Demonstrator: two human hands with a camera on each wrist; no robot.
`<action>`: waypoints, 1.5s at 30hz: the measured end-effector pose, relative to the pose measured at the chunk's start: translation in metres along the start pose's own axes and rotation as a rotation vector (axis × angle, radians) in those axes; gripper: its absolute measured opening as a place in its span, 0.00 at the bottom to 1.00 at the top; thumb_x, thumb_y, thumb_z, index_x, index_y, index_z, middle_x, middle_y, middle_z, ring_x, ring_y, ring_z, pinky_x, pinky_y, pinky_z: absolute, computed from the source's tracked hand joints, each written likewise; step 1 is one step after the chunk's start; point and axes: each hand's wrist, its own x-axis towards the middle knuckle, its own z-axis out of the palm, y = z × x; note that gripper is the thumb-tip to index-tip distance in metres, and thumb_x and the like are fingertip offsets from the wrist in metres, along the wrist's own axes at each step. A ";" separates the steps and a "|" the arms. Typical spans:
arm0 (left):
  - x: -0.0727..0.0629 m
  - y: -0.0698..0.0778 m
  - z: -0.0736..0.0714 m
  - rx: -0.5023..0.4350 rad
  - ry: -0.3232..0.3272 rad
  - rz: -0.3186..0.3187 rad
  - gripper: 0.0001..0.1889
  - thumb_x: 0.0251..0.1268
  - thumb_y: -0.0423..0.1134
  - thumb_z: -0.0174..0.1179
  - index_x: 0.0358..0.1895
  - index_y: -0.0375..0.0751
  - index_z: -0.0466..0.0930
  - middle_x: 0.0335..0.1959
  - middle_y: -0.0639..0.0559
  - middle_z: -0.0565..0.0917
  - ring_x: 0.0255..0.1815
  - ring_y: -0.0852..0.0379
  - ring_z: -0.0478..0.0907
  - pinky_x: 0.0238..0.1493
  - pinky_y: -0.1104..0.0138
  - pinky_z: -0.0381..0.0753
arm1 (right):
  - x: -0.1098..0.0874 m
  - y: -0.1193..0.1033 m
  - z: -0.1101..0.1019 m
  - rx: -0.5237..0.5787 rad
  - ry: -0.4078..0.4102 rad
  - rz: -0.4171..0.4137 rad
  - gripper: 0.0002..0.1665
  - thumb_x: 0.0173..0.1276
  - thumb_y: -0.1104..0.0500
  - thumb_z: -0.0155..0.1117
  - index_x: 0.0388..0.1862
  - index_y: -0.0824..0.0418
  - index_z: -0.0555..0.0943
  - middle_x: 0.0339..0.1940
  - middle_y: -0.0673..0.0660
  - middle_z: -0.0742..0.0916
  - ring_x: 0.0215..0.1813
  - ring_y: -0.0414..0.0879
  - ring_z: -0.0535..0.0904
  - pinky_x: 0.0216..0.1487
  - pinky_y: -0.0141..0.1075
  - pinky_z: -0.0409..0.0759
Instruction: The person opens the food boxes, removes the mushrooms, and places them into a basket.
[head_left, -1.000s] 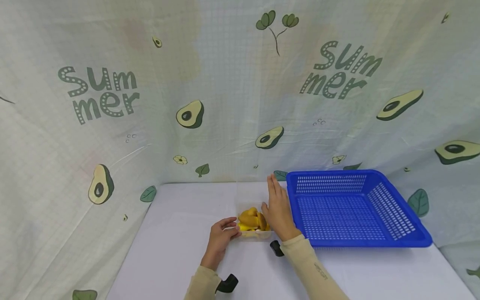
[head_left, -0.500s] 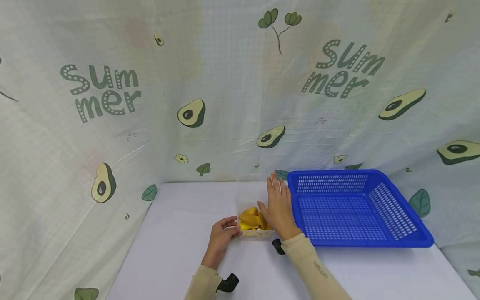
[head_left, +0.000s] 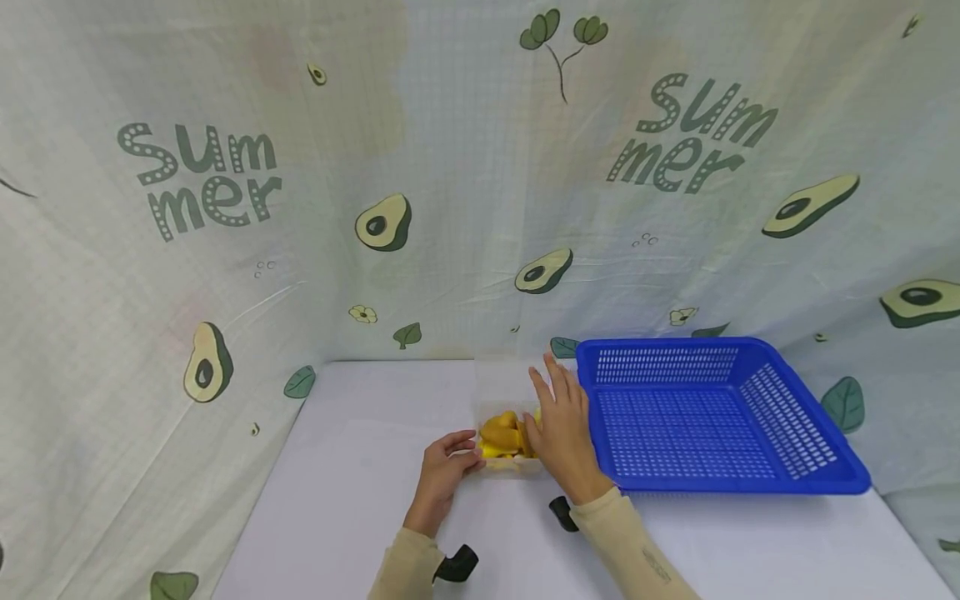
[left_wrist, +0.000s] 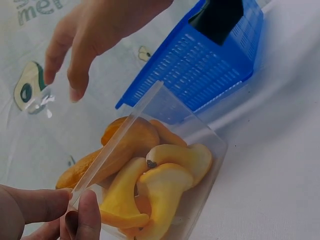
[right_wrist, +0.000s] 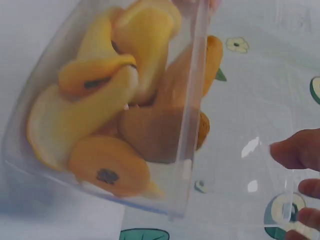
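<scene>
A clear plastic box (head_left: 495, 468) stands on the table, filled with several yellow and orange gourd-like pieces (head_left: 501, 433), some with dark stem ends. Its clear lid (head_left: 498, 379) is raised at the back and hard to see against the cloth. My left hand (head_left: 438, 477) pinches the box's left rim between thumb and fingers, as the left wrist view also shows. To the right of the box, my right hand (head_left: 566, 433) is raised with fingers spread and slightly bent. In the right wrist view its fingers (right_wrist: 297, 150) are close to the lid's edge, gripping nothing.
A large blue perforated plastic basket (head_left: 750, 492) stands just right of my right hand. The table has a white cover (head_left: 360, 467). Behind it hangs a pale curtain (head_left: 450, 167) printed with avocados. Black wrist mounts (head_left: 457, 564) stick out beside both sleeves.
My right hand has drawn back slightly toward me and right, its fingers more spread and bent than before. The left hand stays at the box's rim; the head view has tilted a little.
</scene>
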 end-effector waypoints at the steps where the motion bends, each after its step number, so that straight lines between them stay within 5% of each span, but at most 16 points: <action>1: 0.000 0.000 0.000 0.002 0.002 0.001 0.23 0.67 0.19 0.64 0.65 0.18 0.75 0.47 0.39 0.80 0.34 0.58 0.82 0.42 0.67 0.92 | -0.002 -0.001 0.000 0.016 0.017 -0.018 0.43 0.58 0.66 0.83 0.72 0.67 0.76 0.81 0.68 0.68 0.74 0.68 0.67 0.73 0.66 0.69; 6: 0.000 0.000 0.000 0.001 0.003 0.007 0.23 0.67 0.19 0.64 0.65 0.17 0.75 0.47 0.39 0.80 0.34 0.58 0.82 0.42 0.68 0.92 | -0.009 -0.009 0.001 0.099 0.042 -0.120 0.36 0.57 0.67 0.83 0.65 0.64 0.82 0.73 0.66 0.77 0.67 0.65 0.73 0.68 0.62 0.75; 12: 0.002 -0.001 0.000 0.005 -0.003 0.021 0.23 0.67 0.20 0.64 0.64 0.17 0.75 0.48 0.37 0.80 0.34 0.58 0.82 0.42 0.67 0.92 | -0.013 -0.016 0.007 0.155 -0.079 -0.194 0.29 0.60 0.64 0.83 0.60 0.61 0.85 0.63 0.61 0.84 0.63 0.60 0.78 0.66 0.58 0.77; 20: 0.002 -0.004 0.000 -0.004 -0.008 0.025 0.23 0.66 0.20 0.65 0.63 0.17 0.76 0.46 0.38 0.80 0.34 0.58 0.83 0.41 0.68 0.91 | -0.009 -0.017 0.020 0.112 -0.189 -0.209 0.21 0.61 0.60 0.84 0.53 0.59 0.89 0.51 0.54 0.88 0.57 0.54 0.81 0.64 0.52 0.78; 33: 0.000 -0.002 0.000 -0.001 0.002 0.015 0.22 0.66 0.20 0.65 0.63 0.18 0.76 0.46 0.40 0.80 0.36 0.58 0.83 0.41 0.69 0.91 | -0.004 -0.018 0.029 0.044 -0.292 -0.163 0.18 0.60 0.59 0.85 0.49 0.59 0.91 0.45 0.52 0.90 0.51 0.51 0.81 0.60 0.49 0.78; 39: 0.001 -0.003 0.000 0.003 -0.001 0.015 0.23 0.67 0.20 0.65 0.64 0.19 0.76 0.46 0.41 0.80 0.35 0.58 0.83 0.41 0.68 0.91 | -0.004 -0.018 0.030 0.040 -0.289 -0.168 0.15 0.59 0.59 0.85 0.45 0.58 0.91 0.42 0.51 0.90 0.50 0.51 0.80 0.61 0.50 0.78; 45: 0.001 -0.004 0.000 -0.003 -0.003 0.022 0.23 0.66 0.20 0.65 0.64 0.18 0.76 0.45 0.41 0.80 0.35 0.58 0.83 0.41 0.69 0.91 | -0.007 -0.016 0.026 0.085 -0.194 -0.171 0.16 0.56 0.60 0.86 0.43 0.55 0.91 0.40 0.49 0.90 0.50 0.50 0.81 0.60 0.49 0.79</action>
